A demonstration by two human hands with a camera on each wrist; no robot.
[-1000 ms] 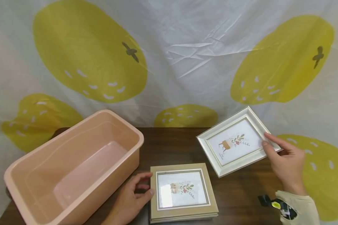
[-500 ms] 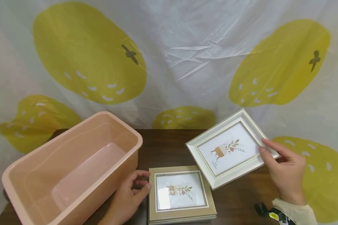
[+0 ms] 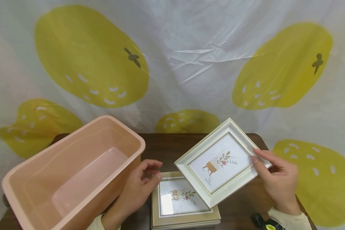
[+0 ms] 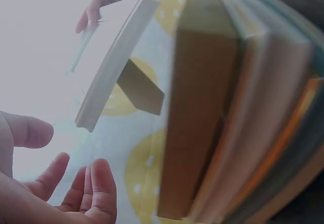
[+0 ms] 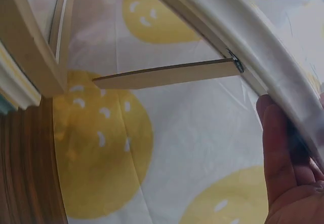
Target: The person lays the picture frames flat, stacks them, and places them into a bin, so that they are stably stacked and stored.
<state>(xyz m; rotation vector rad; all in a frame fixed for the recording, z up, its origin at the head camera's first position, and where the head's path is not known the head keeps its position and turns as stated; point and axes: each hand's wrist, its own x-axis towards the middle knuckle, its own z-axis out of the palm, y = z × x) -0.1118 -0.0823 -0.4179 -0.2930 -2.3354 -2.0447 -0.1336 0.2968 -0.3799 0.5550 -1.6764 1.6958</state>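
Note:
In the head view my right hand (image 3: 279,179) pinches the right corner of a white picture frame (image 3: 202,183), thumb on its front and fingers behind. The frame hangs tilted over a stack of picture frames. Its fold-out stand (image 5: 172,74) juts from the back in the right wrist view. The top frame of the stack (image 3: 187,219) is beige, and the raised frame hides its upper right part. My left hand (image 3: 138,187) hovers at the stack's upper left corner, fingers loosely bent, holding nothing. Several stacked frames (image 4: 202,117) show edge-on in the left wrist view.
A pink plastic bin (image 3: 102,188) stands on the left with nothing visible inside. The dark wooden table (image 3: 161,147) ends at a lemon-patterned cloth (image 3: 187,83) hanging behind it. A black device (image 3: 258,220) sits at the right wrist.
The right hand has brought the white frame left and down, over the stack. My left hand has lifted off the stack's left edge and moved slightly up and right.

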